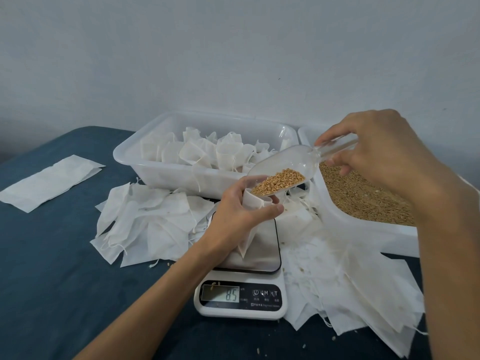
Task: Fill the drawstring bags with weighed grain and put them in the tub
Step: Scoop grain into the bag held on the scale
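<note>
Two hands work above the scale (242, 287), display reading 8.5. Left hand (240, 206) grips an open drawstring bag (248, 229) whose lower tip touches the steel platform. Right hand (368, 149) pinches the handle of a clear scoop (283, 168), tilted down, its lip at the bag's mouth (grain (279, 181) heaped in the front). Behind the scale: tub (166, 162) of filled bags. Right of it: tray (363, 229) of loose grain. Empty bags (150, 216) lie flat either side.

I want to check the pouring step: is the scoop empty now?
No, the clear scoop in the right hand holds golden grain near its lip, over the bag in the left hand.
</note>
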### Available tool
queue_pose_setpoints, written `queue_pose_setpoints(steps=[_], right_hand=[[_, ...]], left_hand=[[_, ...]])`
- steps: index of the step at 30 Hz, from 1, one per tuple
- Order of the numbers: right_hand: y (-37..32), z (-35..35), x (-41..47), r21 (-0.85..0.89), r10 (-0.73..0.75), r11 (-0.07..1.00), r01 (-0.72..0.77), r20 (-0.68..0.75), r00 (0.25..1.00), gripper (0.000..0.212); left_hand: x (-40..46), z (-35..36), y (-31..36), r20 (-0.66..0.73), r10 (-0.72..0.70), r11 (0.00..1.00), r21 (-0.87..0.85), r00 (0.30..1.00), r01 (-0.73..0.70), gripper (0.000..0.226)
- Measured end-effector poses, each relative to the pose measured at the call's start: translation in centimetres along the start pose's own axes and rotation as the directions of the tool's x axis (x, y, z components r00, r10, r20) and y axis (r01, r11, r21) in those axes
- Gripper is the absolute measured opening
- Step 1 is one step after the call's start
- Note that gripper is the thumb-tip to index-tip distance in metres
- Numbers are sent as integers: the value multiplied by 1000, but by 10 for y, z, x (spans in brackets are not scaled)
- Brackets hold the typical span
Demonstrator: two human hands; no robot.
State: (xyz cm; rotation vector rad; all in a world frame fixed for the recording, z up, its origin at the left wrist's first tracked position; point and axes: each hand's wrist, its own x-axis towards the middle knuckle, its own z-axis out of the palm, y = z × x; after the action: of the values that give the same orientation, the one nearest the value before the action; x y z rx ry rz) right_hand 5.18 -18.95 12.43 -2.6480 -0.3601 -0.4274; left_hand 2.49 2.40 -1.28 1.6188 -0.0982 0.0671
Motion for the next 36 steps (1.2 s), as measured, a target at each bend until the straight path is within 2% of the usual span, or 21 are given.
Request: queue_pose_setpoints(steps=[13,18,36], right_hand=[[6,1,2,15,13,1000,-13,6,1000,36],[5,0,2,16,1,1000,-1,16,1000,38],[2,2,2,4,-10,1000,10,34,999,36]], left_hand=[[1,0,-3,29,49,999,-8,998,-49,66],[1,-2,-4,34,39,999,-35,999,-38,60],[0,-1,2,54,47,997,-70,997,-43,61]])
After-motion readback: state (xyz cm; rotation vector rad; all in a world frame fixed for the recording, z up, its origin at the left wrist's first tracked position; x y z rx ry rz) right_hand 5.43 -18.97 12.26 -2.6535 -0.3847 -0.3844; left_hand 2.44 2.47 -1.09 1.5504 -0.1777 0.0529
